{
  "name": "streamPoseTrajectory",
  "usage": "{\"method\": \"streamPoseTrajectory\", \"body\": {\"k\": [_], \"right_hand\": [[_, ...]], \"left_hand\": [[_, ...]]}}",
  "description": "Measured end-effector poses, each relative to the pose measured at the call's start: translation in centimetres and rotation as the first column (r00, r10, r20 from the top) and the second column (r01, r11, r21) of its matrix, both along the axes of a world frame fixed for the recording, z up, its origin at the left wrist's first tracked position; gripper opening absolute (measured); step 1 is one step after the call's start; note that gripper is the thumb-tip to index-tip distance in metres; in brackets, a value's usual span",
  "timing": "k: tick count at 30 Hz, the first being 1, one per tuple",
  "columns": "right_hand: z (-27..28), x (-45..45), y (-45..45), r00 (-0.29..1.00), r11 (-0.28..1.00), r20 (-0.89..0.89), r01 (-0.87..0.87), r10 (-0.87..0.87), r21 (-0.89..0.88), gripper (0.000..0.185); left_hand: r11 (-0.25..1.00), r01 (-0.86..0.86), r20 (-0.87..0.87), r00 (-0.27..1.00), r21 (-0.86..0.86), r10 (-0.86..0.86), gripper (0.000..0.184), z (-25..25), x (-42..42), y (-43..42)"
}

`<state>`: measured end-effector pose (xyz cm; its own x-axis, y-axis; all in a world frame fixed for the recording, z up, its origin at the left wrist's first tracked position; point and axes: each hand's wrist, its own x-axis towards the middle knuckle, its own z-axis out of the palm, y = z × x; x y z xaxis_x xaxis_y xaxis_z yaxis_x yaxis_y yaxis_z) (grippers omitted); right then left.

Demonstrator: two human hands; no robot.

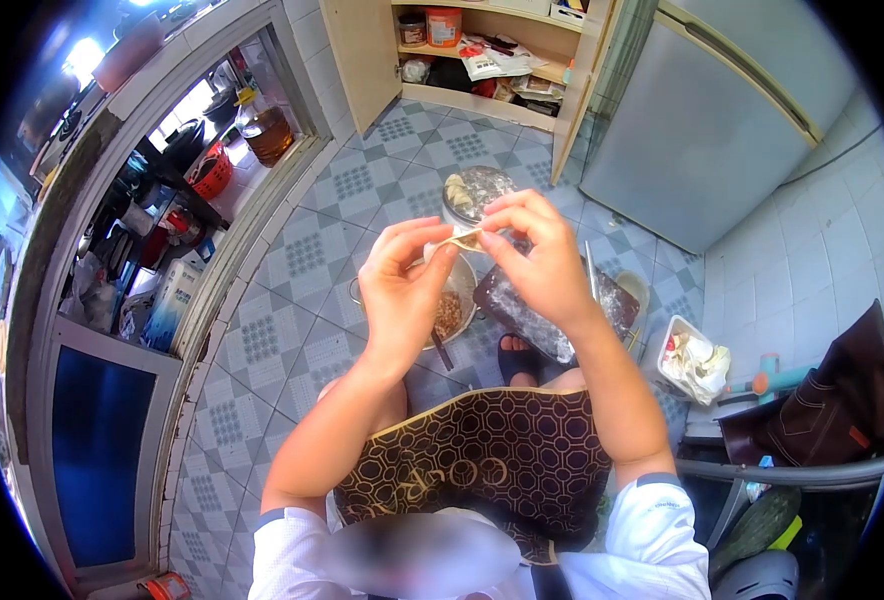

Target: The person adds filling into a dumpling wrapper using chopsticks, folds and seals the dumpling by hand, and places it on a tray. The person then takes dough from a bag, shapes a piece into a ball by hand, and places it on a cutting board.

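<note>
Both hands are raised in front of me, pinching a thin, pale dumpling (465, 240) by its edges. My left hand (402, 280) grips one end between thumb and fingers. At the other end, the fingertips of my right hand (532, 255) press the dough; whether it is fully sealed I cannot tell. Below my left hand is a pot of minced filling (449, 314) with a dark utensil handle (443, 352) sticking out. A dark, floured board (510, 308) lies beneath my right hand. Beyond the hands, several pale dumplings (457, 190) sit on a floured round tray (490, 184).
An open cupboard (360, 60) stands ahead, with a grey fridge (702, 120) to its right. A white bin (674, 375) with crumpled plastic is at right. On the left ledge are an oil jug (265, 132) and a red basket (211, 172). Tiled floor (262, 345) surrounds the pot.
</note>
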<state>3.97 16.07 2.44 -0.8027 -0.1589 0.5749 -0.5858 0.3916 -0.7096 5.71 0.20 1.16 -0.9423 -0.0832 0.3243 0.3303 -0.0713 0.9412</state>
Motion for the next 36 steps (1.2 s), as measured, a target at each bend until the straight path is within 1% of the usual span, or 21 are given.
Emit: {"method": "streamPoseTrajectory", "body": {"k": [2,4,5,7,8,10,12,14,16,17,19,20,22,24,26,27,29,31,32,35,36], "right_hand": [[-0.1,0.1,-0.2,0.992,0.997,0.122,0.040,-0.032,-0.066,0.008],[-0.3,0.1,-0.3,0.983,0.997,0.178,0.055,-0.045,-0.052,0.007],[-0.5,0.1,-0.3,0.971,0.997,0.232,0.071,-0.061,-0.037,0.007],[-0.4,0.4,-0.7,0.966,0.998,0.253,0.066,-0.058,-0.023,0.007],[-0.4,0.4,-0.8,0.963,0.998,0.265,0.062,-0.057,-0.008,0.008],[-0.9,0.2,-0.9,0.969,0.999,0.244,0.047,-0.043,-0.011,0.009],[-1.1,0.2,-1.1,0.975,0.999,0.222,0.033,-0.029,-0.014,0.010],[-0.9,0.3,-1.1,0.970,0.999,0.244,-0.004,-0.006,0.039,0.010],[-1.0,0.2,-1.1,0.976,0.995,0.216,-0.034,0.013,0.095,0.011],[-1.0,0.1,-1.1,0.982,0.987,0.187,-0.063,0.034,0.151,0.011],[-1.1,0.2,-1.2,0.986,0.983,0.159,-0.070,0.043,0.169,0.012],[-1.1,0.3,-1.2,0.990,0.979,0.131,-0.076,0.052,0.188,0.012],[-1.1,0.3,-1.2,0.993,0.980,0.108,-0.061,0.041,0.192,0.012],[-1.2,0.2,-1.3,0.996,0.980,0.086,-0.050,0.034,0.193,0.012],[-1.5,0.1,-1.2,0.995,0.994,0.095,-0.037,0.028,0.099,0.012],[-1.5,0.1,-1.3,0.995,0.994,0.094,-0.037,0.028,0.099,0.012],[-1.5,-0.1,-1.3,0.982,1.000,0.189,-0.013,0.016,-0.013,0.013],[-1.3,-0.1,-1.2,0.976,0.999,0.216,-0.036,0.034,0.007,0.014],[-1.2,-0.1,-1.1,0.968,0.998,0.245,-0.059,0.050,0.028,0.016],[-1.0,-0.1,-1.2,0.962,0.996,0.257,-0.082,0.087,-0.028,0.016],[-1.1,-0.1,-1.3,0.963,0.996,0.255,-0.082,0.086,-0.028,0.016]], "left_hand": [[0.999,-0.001,0.058,0.998,0.032,-0.001,0.010,-0.2,0.0,0.3],[0.995,-0.038,0.001,0.999,-0.090,0.038,0.014,-0.8,-0.2,0.4],[0.995,-0.040,0.010,0.999,-0.092,0.041,0.014,-1.0,-0.3,0.4],[0.929,-0.078,-0.056,0.997,-0.361,0.061,0.014,-1.3,-0.4,0.3],[0.929,-0.076,-0.051,0.997,-0.361,0.062,0.014,-1.3,-0.4,0.2],[0.850,-0.112,-0.121,0.991,-0.515,0.057,0.015,-1.1,-0.3,0.2],[0.834,-0.115,-0.133,0.990,-0.539,0.050,0.016,-1.3,-0.3,0.1],[0.819,-0.116,-0.144,0.989,-0.562,0.041,0.017,-1.4,-0.3,0.1],[0.802,-0.076,0.009,0.995,-0.593,0.101,0.018,-1.2,-0.3,0.2],[0.801,-0.075,0.011,0.995,-0.593,0.102,0.018,-0.9,-0.2,0.3],[0.861,-0.117,0.019,0.989,-0.495,0.146,0.018,-0.2,-0.1,0.6],[0.861,-0.116,0.019,0.989,-0.494,0.145,0.018,-0.5,-0.2,0.5],[0.849,-0.133,-0.064,0.991,-0.512,0.117,0.017,-1.0,-0.5,0.4],[0.827,-0.134,-0.018,0.989,-0.546,0.148,0.016,-0.6,-0.3,0.4],[0.805,-0.131,0.026,0.984,-0.579,0.179,0.015,-0.5,-0.3,0.3],[0.823,-0.159,-0.021,0.984,-0.545,0.176,0.014,-0.7,-0.4,0.3],[0.840,-0.185,-0.070,0.982,-0.510,0.175,0.013,-1.1,-0.7,0.3],[0.889,-0.202,-0.026,0.977,-0.410,0.210,0.015,-1.3,-0.9,0.3],[0.889,-0.204,-0.027,0.977,-0.410,0.212,0.015,-1.2,-0.9,0.3],[0.919,-0.154,0.023,0.984,-0.362,0.174,0.014,-1.0,-1.0,-0.1],[0.946,-0.108,0.041,0.991,-0.306,0.126,0.015,-1.2,-1.1,-0.2]]}}
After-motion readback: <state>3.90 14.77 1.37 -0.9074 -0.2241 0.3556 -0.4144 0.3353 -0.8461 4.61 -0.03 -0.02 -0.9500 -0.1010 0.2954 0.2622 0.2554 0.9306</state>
